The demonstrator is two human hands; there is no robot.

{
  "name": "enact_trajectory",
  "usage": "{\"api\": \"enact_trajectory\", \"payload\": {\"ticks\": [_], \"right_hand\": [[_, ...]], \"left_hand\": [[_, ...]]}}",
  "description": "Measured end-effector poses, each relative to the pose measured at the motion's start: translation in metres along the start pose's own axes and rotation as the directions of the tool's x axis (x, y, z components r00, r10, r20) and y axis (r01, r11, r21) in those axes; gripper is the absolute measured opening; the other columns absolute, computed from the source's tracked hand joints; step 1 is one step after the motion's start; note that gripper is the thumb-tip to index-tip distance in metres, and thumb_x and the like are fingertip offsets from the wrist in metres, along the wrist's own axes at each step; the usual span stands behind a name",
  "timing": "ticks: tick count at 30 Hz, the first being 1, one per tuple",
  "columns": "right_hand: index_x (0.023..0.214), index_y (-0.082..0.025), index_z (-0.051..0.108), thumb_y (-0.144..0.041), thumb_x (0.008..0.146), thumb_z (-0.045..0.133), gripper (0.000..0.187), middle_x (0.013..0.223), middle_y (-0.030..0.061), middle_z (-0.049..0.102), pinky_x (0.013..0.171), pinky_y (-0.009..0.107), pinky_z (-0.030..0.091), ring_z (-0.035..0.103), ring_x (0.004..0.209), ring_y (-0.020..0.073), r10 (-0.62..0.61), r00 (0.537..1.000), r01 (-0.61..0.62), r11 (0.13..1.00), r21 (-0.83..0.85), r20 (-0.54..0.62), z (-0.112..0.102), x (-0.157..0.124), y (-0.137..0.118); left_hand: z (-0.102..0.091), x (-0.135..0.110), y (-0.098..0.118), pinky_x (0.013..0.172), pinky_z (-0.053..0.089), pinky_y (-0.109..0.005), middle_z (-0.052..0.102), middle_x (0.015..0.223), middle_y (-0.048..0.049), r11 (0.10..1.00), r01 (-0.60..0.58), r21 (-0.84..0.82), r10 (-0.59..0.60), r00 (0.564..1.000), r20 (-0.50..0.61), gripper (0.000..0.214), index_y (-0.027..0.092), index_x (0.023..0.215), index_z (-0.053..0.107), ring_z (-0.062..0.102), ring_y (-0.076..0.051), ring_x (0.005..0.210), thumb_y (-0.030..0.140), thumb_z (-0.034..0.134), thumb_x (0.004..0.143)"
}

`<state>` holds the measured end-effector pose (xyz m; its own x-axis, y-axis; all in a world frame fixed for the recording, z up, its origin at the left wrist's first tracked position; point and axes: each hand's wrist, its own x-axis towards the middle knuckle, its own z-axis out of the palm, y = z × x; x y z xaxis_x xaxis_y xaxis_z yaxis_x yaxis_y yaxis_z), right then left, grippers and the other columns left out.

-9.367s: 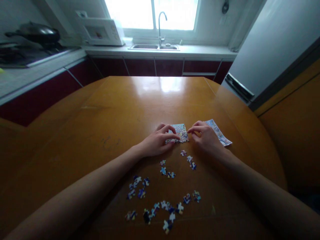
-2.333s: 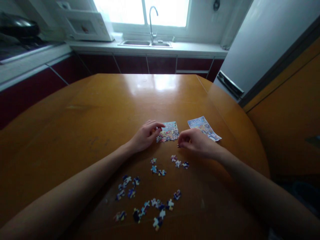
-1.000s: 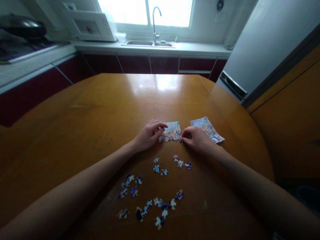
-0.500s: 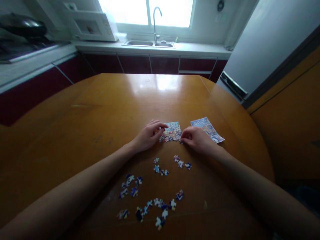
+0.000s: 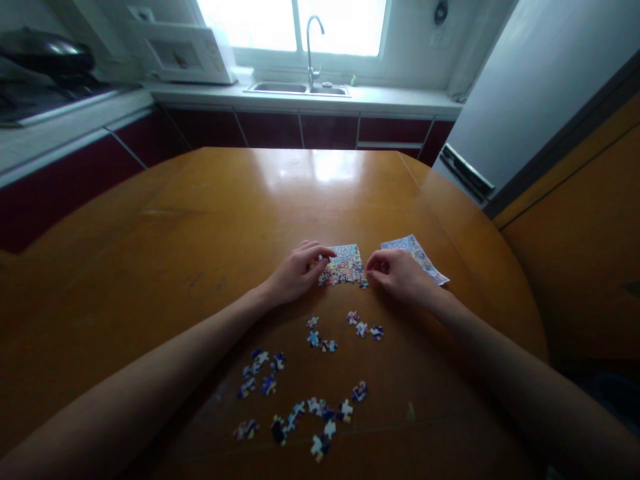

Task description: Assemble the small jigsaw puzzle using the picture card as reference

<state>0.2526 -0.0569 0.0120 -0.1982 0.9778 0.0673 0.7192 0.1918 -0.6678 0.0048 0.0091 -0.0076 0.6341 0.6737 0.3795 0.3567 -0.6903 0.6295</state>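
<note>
A partly assembled jigsaw puzzle lies flat on the wooden table. My left hand rests at its left edge, thumb and forefinger apart over the border, holding nothing. Just off the puzzle's right edge is my right hand, its fingers curled in toward the thumb; no piece shows between the tips. One jigsaw piece sits at the lower right corner of the puzzle, apart from those fingertips. Partly under my right hand lies a printed picture sheet. Loose jigsaw pieces are scattered nearer to me.
More loose pieces lie at the left front, with another cluster near the front. Beyond the large table are a counter with a sink, a microwave and a stove at left. A fridge stands at right.
My right hand has drawn back slightly to the right from the puzzle's edge, leaving the lower right corner piece in fuller view. My left hand has stayed in place.
</note>
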Motion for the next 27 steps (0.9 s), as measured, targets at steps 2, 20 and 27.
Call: {"api": "enact_trajectory", "payload": {"ticks": [2, 20, 27], "right_hand": [[0.077, -0.018, 0.071, -0.009, 0.079, 0.065, 0.011, 0.071, 0.0014, 0.067, 0.060, 0.025, 0.041, 0.057, 0.064, 0.0127, -0.027, 0.999, 0.028, 0.999, -0.018, 0.025, 0.000, -0.001, 0.000], [0.082, -0.022, 0.077, -0.004, 0.083, 0.053, 0.030, 0.089, 0.0046, 0.068, 0.081, 0.029, 0.045, 0.061, 0.082, 0.0168, -0.082, 0.990, 0.097, 0.985, -0.140, 0.116, 0.002, -0.006, -0.005], [0.080, -0.020, 0.077, -0.004, 0.083, 0.052, 0.031, 0.087, 0.0057, 0.068, 0.079, 0.029, 0.045, 0.061, 0.082, 0.0178, -0.034, 0.998, 0.043, 0.987, -0.157, 0.062, 0.003, -0.007, -0.013]], "left_hand": [[0.000, 0.000, 0.000, 0.085, 0.045, -0.036, 0.067, 0.091, -0.0054, 1.000, 0.000, -0.001, 0.000, 1.000, 0.004, 0.020, 0.019, 0.106, 0.068, 0.057, -0.020, 0.093, 0.025, 0.050, 0.097], [0.001, -0.001, -0.002, 0.086, 0.045, -0.037, 0.067, 0.091, -0.0047, 1.000, -0.007, 0.007, 0.007, 1.000, 0.001, 0.020, 0.020, 0.106, 0.068, 0.057, -0.020, 0.092, 0.025, 0.050, 0.098], [0.000, -0.001, -0.003, 0.086, 0.044, -0.036, 0.066, 0.090, -0.0044, 1.000, -0.010, 0.005, 0.010, 1.000, -0.003, 0.020, 0.020, 0.106, 0.068, 0.056, -0.019, 0.092, 0.026, 0.050, 0.098]]}}
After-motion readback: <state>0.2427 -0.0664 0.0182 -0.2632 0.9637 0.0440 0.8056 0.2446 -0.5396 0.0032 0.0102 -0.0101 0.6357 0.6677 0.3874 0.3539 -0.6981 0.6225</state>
